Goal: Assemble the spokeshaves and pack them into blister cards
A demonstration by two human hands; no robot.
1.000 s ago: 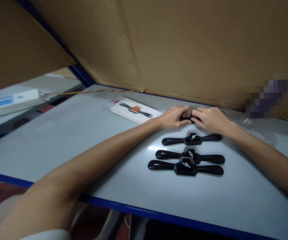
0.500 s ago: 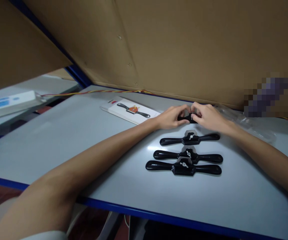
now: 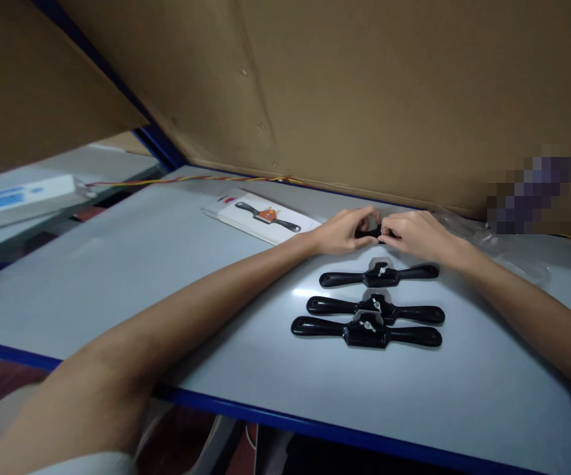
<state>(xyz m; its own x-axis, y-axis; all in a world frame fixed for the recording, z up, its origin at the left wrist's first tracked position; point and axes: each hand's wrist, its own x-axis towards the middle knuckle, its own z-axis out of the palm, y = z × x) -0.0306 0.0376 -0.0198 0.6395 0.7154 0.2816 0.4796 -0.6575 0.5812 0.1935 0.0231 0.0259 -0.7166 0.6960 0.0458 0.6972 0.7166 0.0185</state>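
Far left, off your bench (image 3: 117,277): a white power strip (image 3: 22,201), a twisted red-yellow wire (image 3: 191,179) running along the cardboard wall (image 3: 364,92).
Left of centre: a printed card (image 3: 265,216) showing a spokeshave, flat on the bench.
Centre, far side: your left hand (image 3: 342,232) and right hand (image 3: 416,236), fingertips together, each pinching one end of a small black tool (image 3: 370,232), mostly hidden between them.
Just nearer you: three black spokeshaves (image 3: 367,310) in a row, handles running left-right; the two nearest touching.
Right: clear plastic bag (image 3: 503,254) against the wall.
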